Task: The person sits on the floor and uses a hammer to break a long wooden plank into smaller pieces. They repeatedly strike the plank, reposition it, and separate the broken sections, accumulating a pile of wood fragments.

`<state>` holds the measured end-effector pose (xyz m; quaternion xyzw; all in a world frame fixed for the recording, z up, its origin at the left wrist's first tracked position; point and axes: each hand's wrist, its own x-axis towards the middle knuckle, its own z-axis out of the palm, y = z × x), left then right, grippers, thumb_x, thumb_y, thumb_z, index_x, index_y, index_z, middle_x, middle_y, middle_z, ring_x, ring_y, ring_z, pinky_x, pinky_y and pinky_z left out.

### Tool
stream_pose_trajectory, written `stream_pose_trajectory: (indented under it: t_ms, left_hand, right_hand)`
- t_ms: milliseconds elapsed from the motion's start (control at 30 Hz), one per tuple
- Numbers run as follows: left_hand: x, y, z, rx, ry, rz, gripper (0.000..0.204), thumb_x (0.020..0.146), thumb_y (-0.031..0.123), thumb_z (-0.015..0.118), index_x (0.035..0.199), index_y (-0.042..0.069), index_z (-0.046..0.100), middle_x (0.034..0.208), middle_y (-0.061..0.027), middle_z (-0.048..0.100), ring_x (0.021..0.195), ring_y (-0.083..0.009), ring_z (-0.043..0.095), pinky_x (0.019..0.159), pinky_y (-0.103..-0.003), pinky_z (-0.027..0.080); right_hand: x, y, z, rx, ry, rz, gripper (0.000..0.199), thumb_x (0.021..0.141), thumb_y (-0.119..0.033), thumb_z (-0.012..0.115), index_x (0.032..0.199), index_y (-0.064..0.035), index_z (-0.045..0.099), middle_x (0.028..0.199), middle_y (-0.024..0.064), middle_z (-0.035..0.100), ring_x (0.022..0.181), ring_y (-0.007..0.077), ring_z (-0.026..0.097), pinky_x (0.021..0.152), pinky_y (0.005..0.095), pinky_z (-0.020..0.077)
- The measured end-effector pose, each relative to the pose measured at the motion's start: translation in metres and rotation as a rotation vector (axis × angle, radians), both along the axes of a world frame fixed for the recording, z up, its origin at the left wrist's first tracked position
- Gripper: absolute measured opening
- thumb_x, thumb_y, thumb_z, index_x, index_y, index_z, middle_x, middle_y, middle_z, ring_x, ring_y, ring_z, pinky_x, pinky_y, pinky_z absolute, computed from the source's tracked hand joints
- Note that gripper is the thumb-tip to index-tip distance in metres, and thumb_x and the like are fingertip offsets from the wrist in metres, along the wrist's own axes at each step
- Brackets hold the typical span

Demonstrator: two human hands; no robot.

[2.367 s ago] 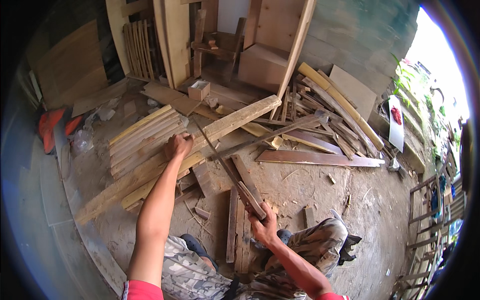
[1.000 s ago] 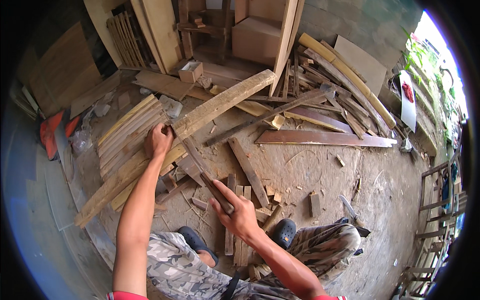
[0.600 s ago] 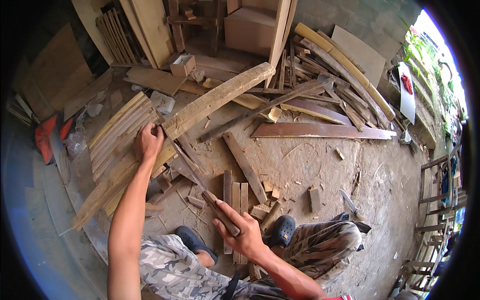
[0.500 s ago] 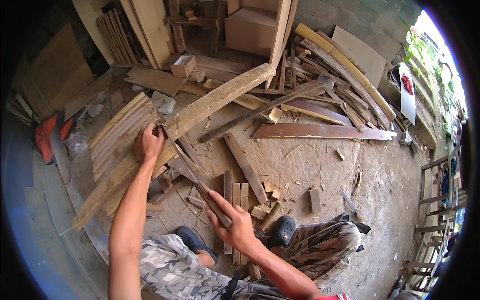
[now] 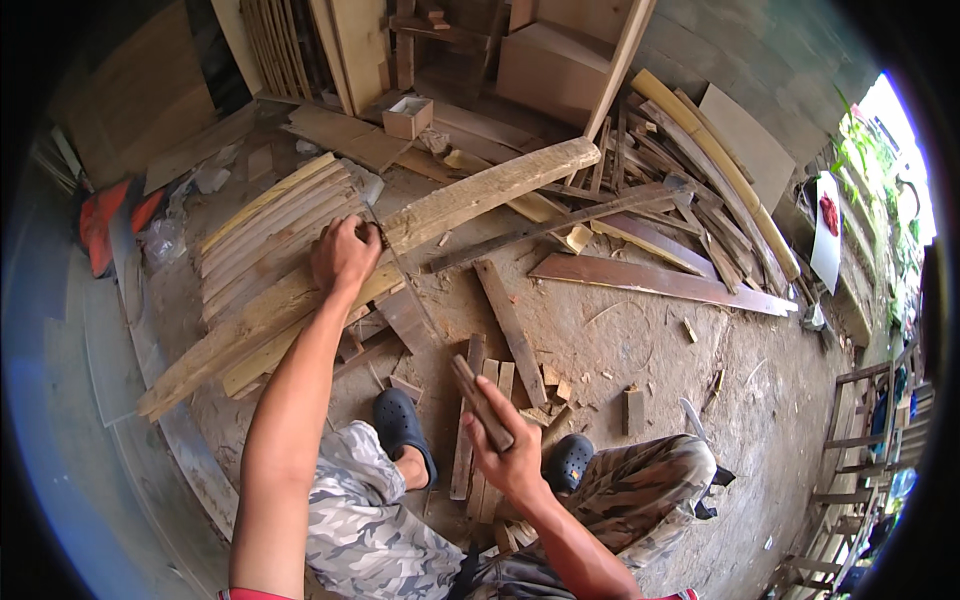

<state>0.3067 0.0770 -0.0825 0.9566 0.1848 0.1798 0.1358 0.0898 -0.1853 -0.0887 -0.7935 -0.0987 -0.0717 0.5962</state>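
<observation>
A long rough wooden beam [image 5: 490, 192] slants across the view, its near end low at the left and its far end raised. My left hand [image 5: 345, 255] is closed on the beam, knuckles up, beside a thin blade crossing it. My right hand [image 5: 508, 448] grips the brown wooden handle of a saw [image 5: 474, 388] in front of my legs. The blade shows nearly edge-on as a faint line, and its join to the handle is hard to make out. Beneath the beam lies a stack of boards [image 5: 265, 225].
Wood offcuts [image 5: 508, 320] lie between my shoes [image 5: 402, 430] and the beam. A brown plank [image 5: 650, 283] and a scrap-wood heap [image 5: 700, 190] are at the right. A knife-like blade [image 5: 692, 416] lies by my right knee. A small open box [image 5: 408, 117] stands farther back.
My right hand has drawn the saw handle back toward me, away from the beam. My left hand stays on the beam. The whole view has shifted slightly.
</observation>
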Motion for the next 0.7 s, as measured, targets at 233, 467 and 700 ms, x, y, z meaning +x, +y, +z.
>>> stream_pose_trajectory:
  t_ms: [233,467,700]
  left_hand:
    - [-0.006,0.003,0.0,-0.017,0.017,-0.032,0.037,0.09,0.04,0.05,0.101,0.009,0.067,0.111,-0.013,0.064,0.104,-0.0338,0.062,0.089,-0.047,0.048]
    - [-0.007,0.006,-0.006,-0.027,-0.09,-0.005,0.035,0.094,0.036,0.048,0.099,0.007,0.068,0.103,-0.0148,0.068,0.1,-0.0337,0.063,0.087,-0.047,0.049]
    - [-0.007,0.015,-0.012,-0.149,-0.163,-0.258,0.035,0.097,0.036,0.047,0.098,0.007,0.067,0.102,-0.017,0.069,0.097,-0.0362,0.065,0.085,-0.046,0.051]
  right_hand:
    - [0.08,0.064,0.016,0.08,0.049,-0.02,0.046,0.092,-0.018,0.069,0.135,-0.006,0.056,0.103,0.0187,0.072,0.089,0.0155,0.07,0.078,0.0279,0.0525]
    - [0.029,0.037,0.03,-0.071,0.117,-0.003,0.047,0.092,-0.017,0.069,0.136,-0.0085,0.056,0.105,0.019,0.072,0.097,0.0149,0.068,0.082,0.03,0.0524]
    - [-0.029,-0.033,0.065,-0.036,0.037,-0.082,0.048,0.091,-0.012,0.069,0.137,-0.0098,0.056,0.106,0.0153,0.073,0.093,0.0137,0.068,0.078,0.0291,0.0535]
